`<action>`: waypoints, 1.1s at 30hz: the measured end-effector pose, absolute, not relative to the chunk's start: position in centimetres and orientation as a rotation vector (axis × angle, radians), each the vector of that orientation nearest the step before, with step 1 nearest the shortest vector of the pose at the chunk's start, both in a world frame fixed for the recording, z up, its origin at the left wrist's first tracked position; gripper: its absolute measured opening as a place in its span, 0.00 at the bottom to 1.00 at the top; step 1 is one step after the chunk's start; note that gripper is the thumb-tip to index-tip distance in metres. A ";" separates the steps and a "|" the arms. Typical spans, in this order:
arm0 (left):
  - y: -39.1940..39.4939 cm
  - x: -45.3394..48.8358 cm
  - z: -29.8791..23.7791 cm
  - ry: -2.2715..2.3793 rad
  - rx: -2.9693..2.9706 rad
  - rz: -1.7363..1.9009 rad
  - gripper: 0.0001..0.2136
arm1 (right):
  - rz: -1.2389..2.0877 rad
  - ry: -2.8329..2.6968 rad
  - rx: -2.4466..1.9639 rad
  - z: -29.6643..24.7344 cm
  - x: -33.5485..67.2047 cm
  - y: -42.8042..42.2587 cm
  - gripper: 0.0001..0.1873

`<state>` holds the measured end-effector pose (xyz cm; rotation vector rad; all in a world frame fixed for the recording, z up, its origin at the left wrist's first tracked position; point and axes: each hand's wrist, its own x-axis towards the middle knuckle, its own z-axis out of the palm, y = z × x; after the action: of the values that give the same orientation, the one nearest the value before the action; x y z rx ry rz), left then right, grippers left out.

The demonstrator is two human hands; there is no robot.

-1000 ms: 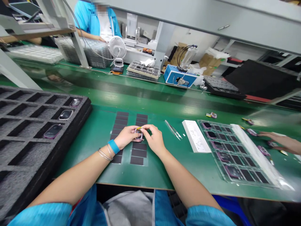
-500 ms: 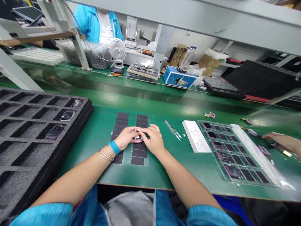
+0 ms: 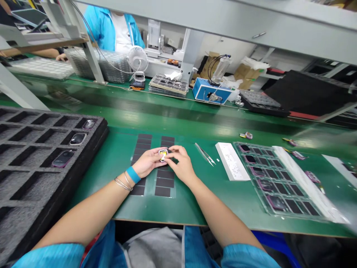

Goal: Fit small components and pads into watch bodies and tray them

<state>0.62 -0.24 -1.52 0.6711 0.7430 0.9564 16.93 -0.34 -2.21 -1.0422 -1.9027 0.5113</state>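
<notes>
Two hands close together over green bench mat point(image 3: 200, 201): left hand point(image 3: 146, 163), right hand point(image 3: 180, 163), fingers point(image 3: 170, 150) of both clamped on small framed device point(image 3: 163, 155), over dark pad strip point(image 3: 166, 182); steel tweezers point(image 3: 205, 153) lying nearby, foam tray point(image 3: 28, 175) well left

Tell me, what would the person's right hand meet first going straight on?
The small yellow-rimmed part held in the left hand, most likely: the right hand points toward it and its fingertips seem already at it, though depth is hard to judge.
</notes>
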 end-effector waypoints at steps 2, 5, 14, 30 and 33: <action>-0.2 0.7 -1.7 0.740 0.717 0.953 0.18 | 0.790 -1.730 -1.066 -2.6 17.1 -0.1 0.14; -0.2 0.7 -1.9 0.745 0.776 0.925 0.20 | 1.283 -1.557 -1.010 -3.0 17.3 0.2 0.27; -0.5 0.9 -1.5 0.749 0.869 0.941 0.21 | 1.474 -1.398 -0.959 -2.1 16.8 -0.7 0.26; -0.3 0.9 -2.0 0.790 0.921 0.861 0.19 | 1.524 -1.443 -0.895 -2.4 16.7 -0.5 0.27; -0.3 0.9 -2.0 0.783 0.935 0.876 0.19 | 1.472 -1.471 -0.915 -2.3 16.6 -0.7 0.27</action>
<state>0.86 -0.34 -2.00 0.9351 0.7832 0.8759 16.62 -0.74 -2.31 -0.9147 -1.4706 1.4716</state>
